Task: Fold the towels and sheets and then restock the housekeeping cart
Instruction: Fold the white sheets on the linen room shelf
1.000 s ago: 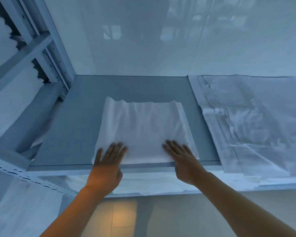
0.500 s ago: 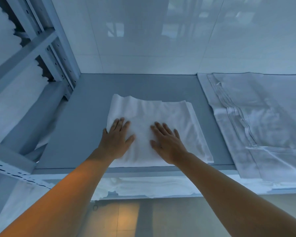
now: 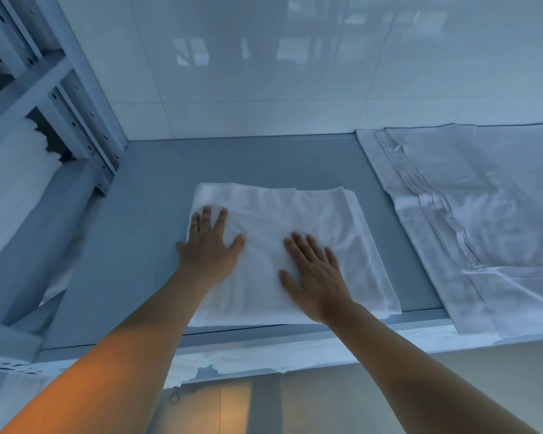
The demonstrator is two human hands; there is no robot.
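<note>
My left hand (image 3: 209,245) and right hand (image 3: 315,277) lie flat, fingers straight and spread, on the folded towel (image 3: 295,214), which rests mid-shelf (image 3: 138,245) near its front edge. Folded sheets (image 3: 483,230) lie apart to the right.

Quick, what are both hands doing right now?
Left hand: open, pressing flat on the folded white cloth.
Right hand: open, flat on the same cloth.

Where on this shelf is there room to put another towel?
Bare shelf lies left of the towel, and behind it up to the wall. A narrow strip separates towel and sheets. The right side is crowded.
</note>
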